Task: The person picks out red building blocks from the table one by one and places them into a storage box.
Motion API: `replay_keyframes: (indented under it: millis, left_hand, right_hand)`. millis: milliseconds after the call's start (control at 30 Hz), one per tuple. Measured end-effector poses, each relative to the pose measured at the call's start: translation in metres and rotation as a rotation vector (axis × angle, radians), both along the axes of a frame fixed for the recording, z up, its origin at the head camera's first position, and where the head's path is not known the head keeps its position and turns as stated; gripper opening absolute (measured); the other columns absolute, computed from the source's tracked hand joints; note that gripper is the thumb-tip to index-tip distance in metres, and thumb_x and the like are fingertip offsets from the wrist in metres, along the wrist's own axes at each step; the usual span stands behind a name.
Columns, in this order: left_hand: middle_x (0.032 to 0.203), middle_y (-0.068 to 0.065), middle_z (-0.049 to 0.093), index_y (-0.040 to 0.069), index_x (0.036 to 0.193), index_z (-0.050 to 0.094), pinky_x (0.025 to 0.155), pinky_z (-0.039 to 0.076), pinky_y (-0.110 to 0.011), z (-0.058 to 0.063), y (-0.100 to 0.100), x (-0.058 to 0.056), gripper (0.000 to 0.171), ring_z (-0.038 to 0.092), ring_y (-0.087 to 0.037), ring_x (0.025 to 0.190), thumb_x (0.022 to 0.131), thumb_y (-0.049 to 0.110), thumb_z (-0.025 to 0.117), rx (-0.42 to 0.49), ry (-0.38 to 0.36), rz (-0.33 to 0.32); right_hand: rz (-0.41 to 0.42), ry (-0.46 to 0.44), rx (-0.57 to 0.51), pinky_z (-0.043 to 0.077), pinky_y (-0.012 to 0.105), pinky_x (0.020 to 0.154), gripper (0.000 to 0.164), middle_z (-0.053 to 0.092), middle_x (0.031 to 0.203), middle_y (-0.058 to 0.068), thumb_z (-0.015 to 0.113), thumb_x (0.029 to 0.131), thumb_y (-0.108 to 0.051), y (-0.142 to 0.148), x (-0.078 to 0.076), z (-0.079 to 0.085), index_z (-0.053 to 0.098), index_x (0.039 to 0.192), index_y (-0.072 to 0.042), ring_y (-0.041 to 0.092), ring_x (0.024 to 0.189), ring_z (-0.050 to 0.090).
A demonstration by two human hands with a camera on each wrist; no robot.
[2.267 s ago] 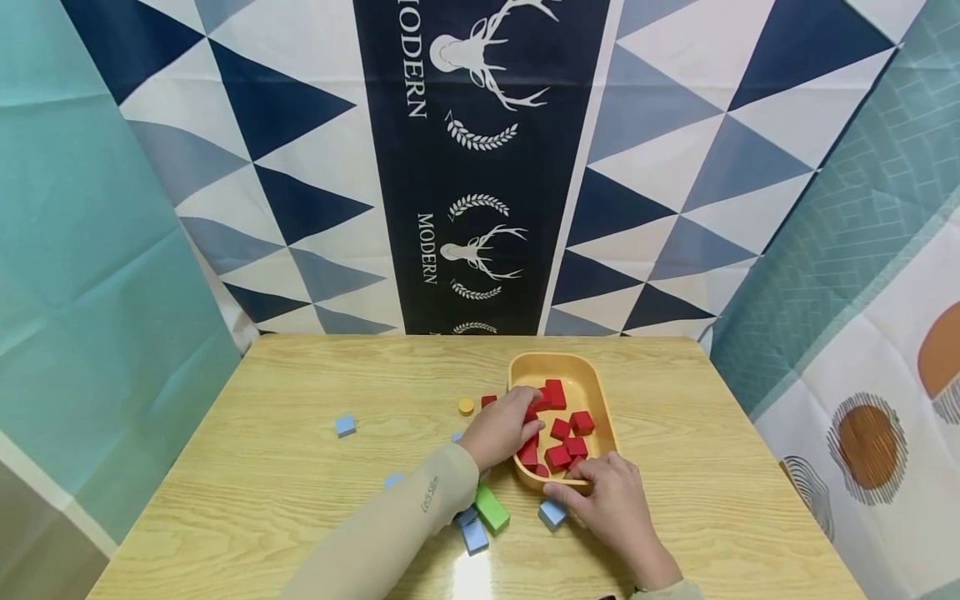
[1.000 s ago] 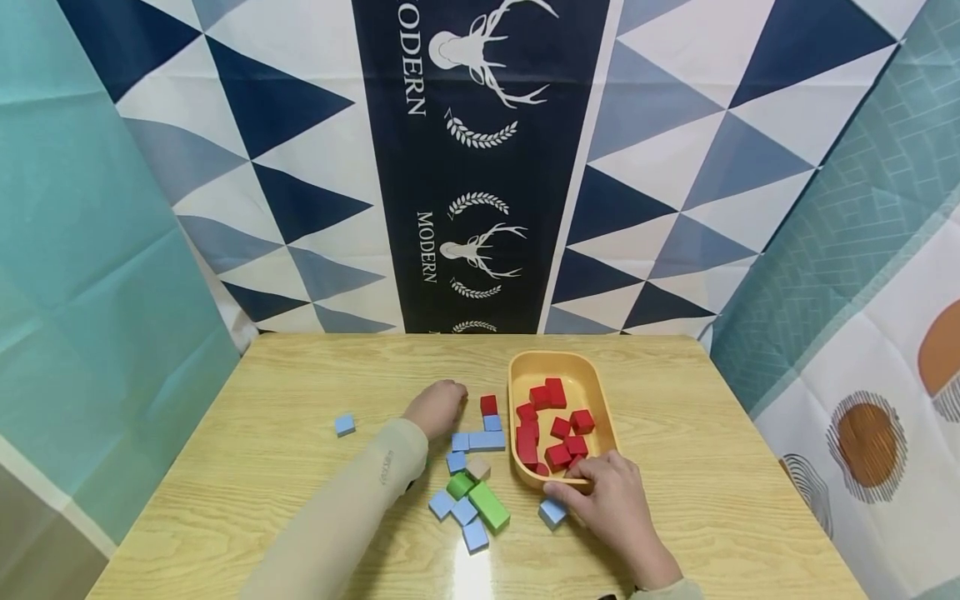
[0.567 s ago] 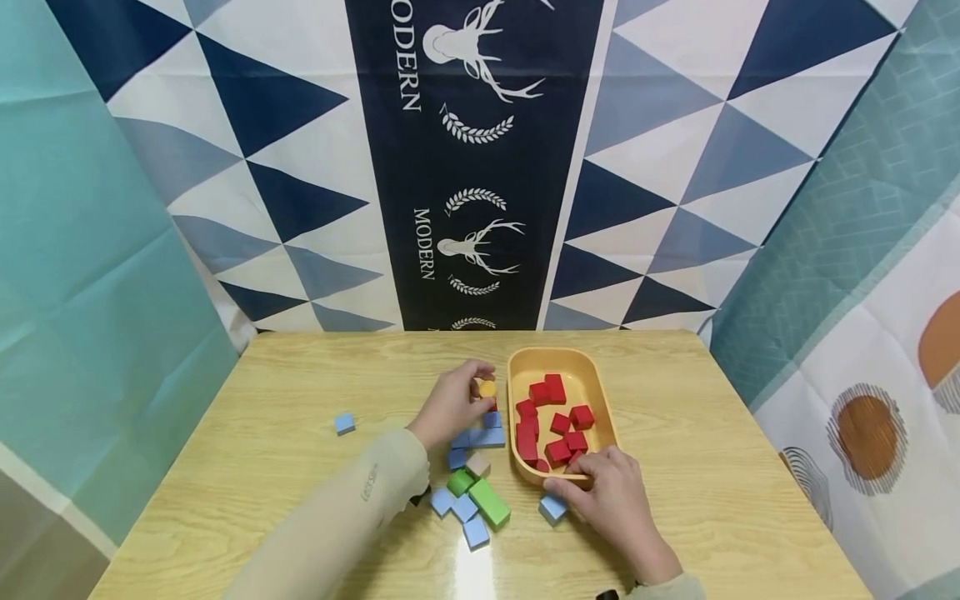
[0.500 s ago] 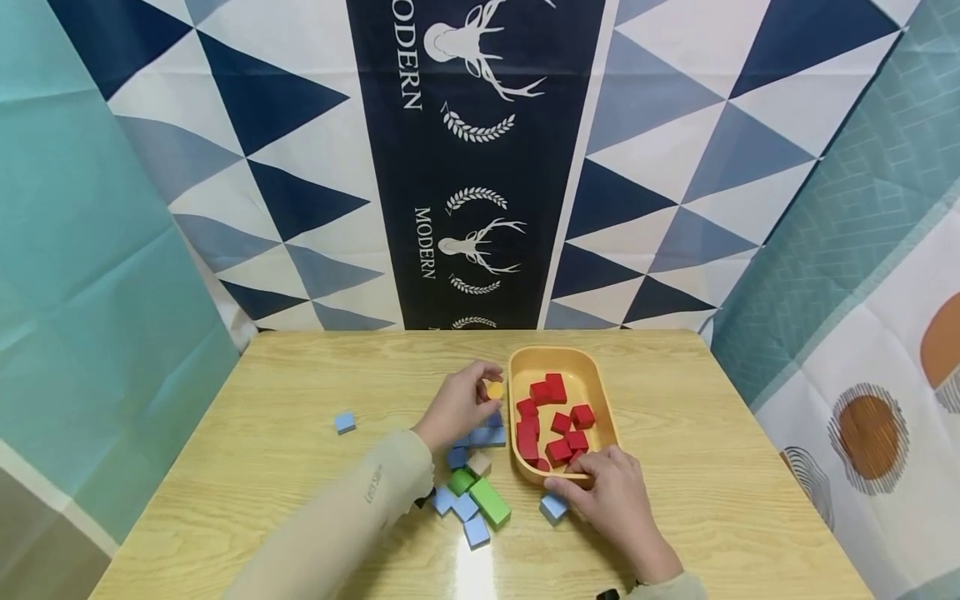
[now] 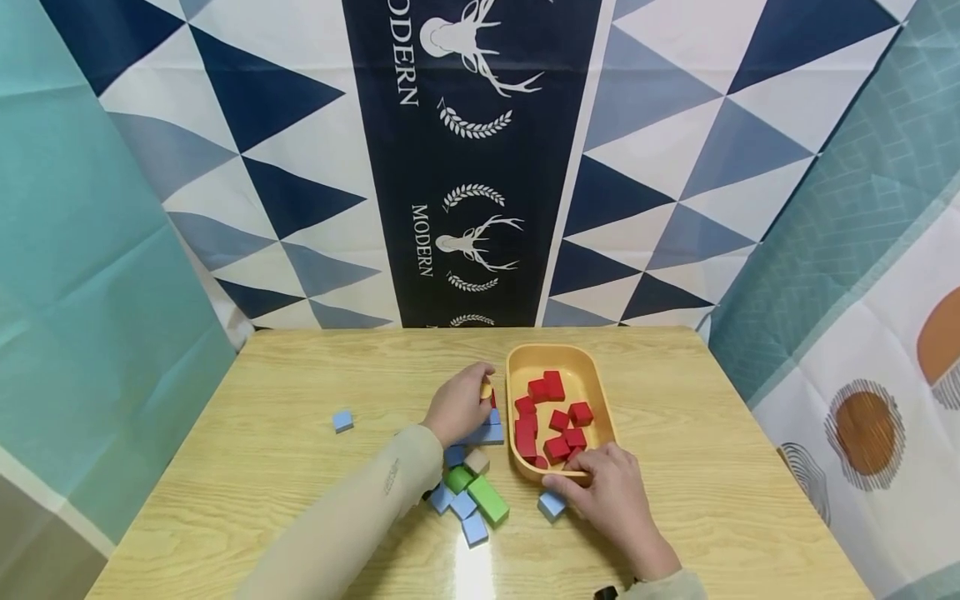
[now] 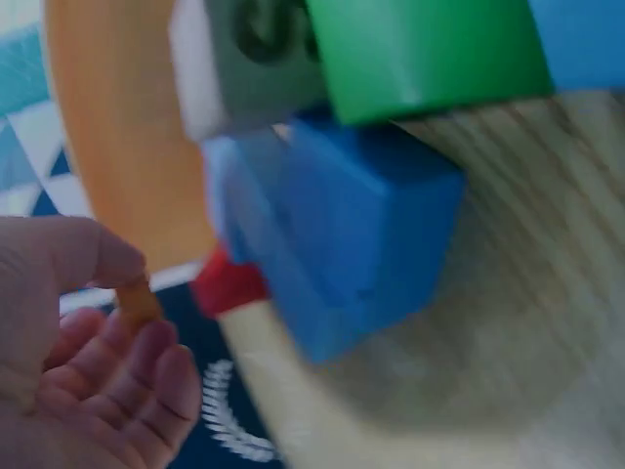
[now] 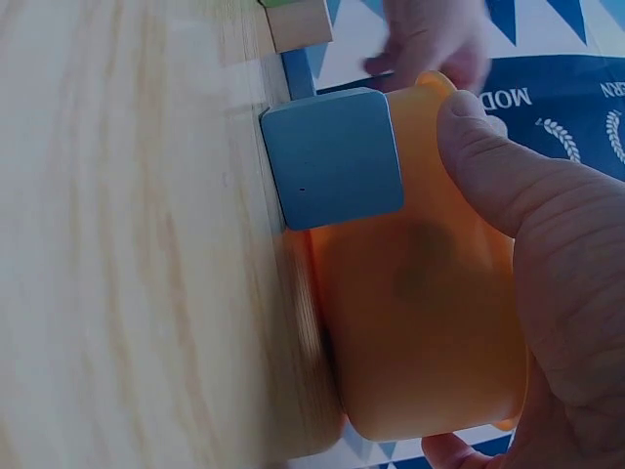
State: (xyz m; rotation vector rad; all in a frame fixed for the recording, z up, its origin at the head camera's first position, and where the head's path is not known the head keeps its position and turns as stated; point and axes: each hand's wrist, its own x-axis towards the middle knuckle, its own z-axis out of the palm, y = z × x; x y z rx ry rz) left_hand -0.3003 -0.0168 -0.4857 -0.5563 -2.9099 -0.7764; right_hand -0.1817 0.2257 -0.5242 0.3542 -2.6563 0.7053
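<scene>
In the head view my left hand (image 5: pixel 459 406) pinches a small round yellow block (image 5: pixel 486 390), just left of the yellow-orange bin (image 5: pixel 517 358). The left wrist view shows this block (image 6: pixel 139 301) between thumb and fingertips. My right hand (image 5: pixel 611 492) grips the bin's near rim, thumb outside, as the right wrist view confirms. Several red blocks (image 5: pixel 557 450) lie in the bin. A red block (image 6: pixel 229 283) on the table, partly hidden by my left hand in the head view, stands beyond blue blocks (image 5: pixel 483 435).
Near my left wrist lie a long green block (image 5: pixel 489 500), a rounded green block (image 5: pixel 458 478), a tan block (image 5: pixel 477 460) and several blue blocks. One blue block (image 5: pixel 552 505) sits before the bin; another blue block (image 5: pixel 342 421) lies far left.
My left hand left the bin, went left to the round yellow block and picked it up. It came back toward the bin, then shifted slightly left. My right hand stayed on the rim.
</scene>
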Motion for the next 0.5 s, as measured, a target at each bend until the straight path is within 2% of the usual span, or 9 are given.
replay_keyframes:
  millis: [100,300,400,500]
  left_hand:
    - [0.115,-0.003,0.062,0.013,0.130,0.060,0.085,0.055,-0.035,-0.007,0.001,-0.008,0.044,0.057,-0.012,0.092,0.087,0.013,0.068,-0.104,-0.040,0.015]
    - [0.101,-0.005,0.058,0.014,0.113,0.072,0.074,0.056,-0.032,-0.011,0.012,-0.016,0.026,0.056,-0.013,0.081,0.094,0.030,0.066,-0.306,0.002,-0.055]
    - [0.092,-0.004,0.058,0.012,0.101,0.074,0.070,0.056,-0.030,-0.012,0.016,-0.017,0.019,0.055,-0.013,0.076,0.096,0.027,0.064,-0.338,-0.025,-0.064]
    - [0.086,-0.002,0.060,0.012,0.096,0.074,0.070,0.056,-0.030,-0.012,0.017,-0.019,0.017,0.054,-0.012,0.074,0.097,0.024,0.062,-0.317,-0.071,-0.060]
  right_hand:
    - [0.003,-0.004,0.000,0.035,0.041,0.078,0.040,0.057,0.069,-0.012,0.077,0.071,-0.063,0.000,0.001,0.000,0.065,0.067,-0.025,0.012,0.074,0.041]
    - [0.009,0.015,-0.006,0.036,0.041,0.077,0.038,0.057,0.070,-0.012,0.080,0.071,-0.060,-0.001,0.003,0.001,0.064,0.067,-0.025,0.011,0.074,0.041]
    - [0.009,0.017,-0.009,0.035,0.041,0.077,0.038,0.057,0.069,-0.012,0.081,0.070,-0.059,-0.001,0.003,0.001,0.064,0.067,-0.025,0.012,0.074,0.041]
    - [0.010,0.011,-0.004,0.035,0.041,0.078,0.038,0.057,0.069,-0.012,0.080,0.071,-0.060,-0.001,0.002,0.003,0.065,0.067,-0.025,0.012,0.074,0.041]
